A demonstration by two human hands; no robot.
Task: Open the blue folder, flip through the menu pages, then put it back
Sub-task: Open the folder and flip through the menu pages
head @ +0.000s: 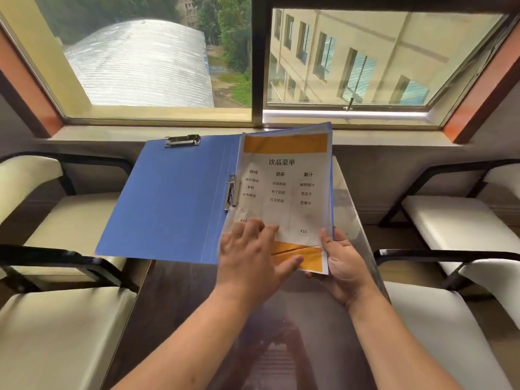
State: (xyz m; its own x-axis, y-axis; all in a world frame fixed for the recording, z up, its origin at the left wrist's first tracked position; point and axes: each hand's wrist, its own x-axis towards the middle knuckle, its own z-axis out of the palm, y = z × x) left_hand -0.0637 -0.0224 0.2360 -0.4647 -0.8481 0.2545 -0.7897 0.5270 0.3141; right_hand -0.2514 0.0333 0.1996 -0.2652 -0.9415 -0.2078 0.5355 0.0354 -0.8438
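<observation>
The blue folder (171, 201) is held open above the table, its left cover spread flat with a metal clip (183, 140) at the top edge. A white menu page (284, 190) with orange bands and printed columns lies on the right half, beside a metal spine clamp (232, 192). My right hand (342, 263) grips the folder's lower right corner, thumb on the page. My left hand (253, 257) lies flat on the page's lower left with fingers spread, holding nothing.
A dark table with a glass top (306, 333) runs below the folder toward a window sill (112, 135). Cream cushioned chairs with black arms stand left (56, 277) and right (455, 220) of the table.
</observation>
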